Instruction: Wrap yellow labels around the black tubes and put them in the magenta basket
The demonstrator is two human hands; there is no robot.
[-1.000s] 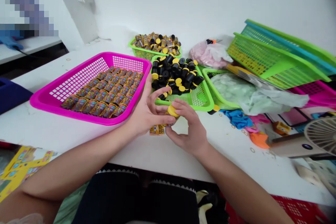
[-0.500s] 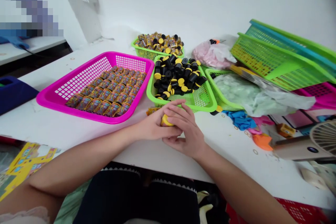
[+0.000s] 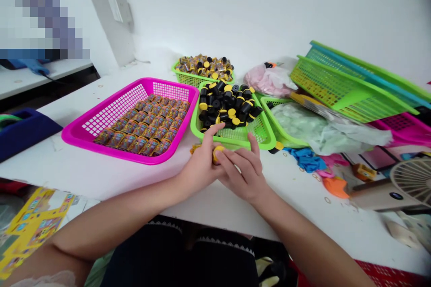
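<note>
Just in front of the green basket, my two hands meet around a small canister with a yellow cap (image 3: pixel 218 154). My left hand (image 3: pixel 200 165) is closed on it, with the index finger pointing up. The fingertips of my right hand (image 3: pixel 243 171) press on the cap, while one finger stands raised. Most of the canister's body is hidden by the fingers. Black canisters with yellow caps (image 3: pixel 232 105) lie jumbled in the green basket (image 3: pixel 269 144) beyond. To the left, rows of labelled canisters (image 3: pixel 144 128) fill the pink basket (image 3: pixel 148 159).
Behind stands another green basket of labelled canisters (image 3: pixel 202 67). On the right are a green basket with plastic bags (image 3: pixel 303 114), stacked baskets (image 3: pixel 343 89), blue crumpled pieces (image 3: pixel 306 159) and a fan (image 3: pixel 387 188). A dark blue holder (image 3: pixel 30 132) sits at the left.
My fingers have opened from being interlaced over the canister; an index finger of the left hand and one finger of the right now stick up. The view has shifted slightly.
</note>
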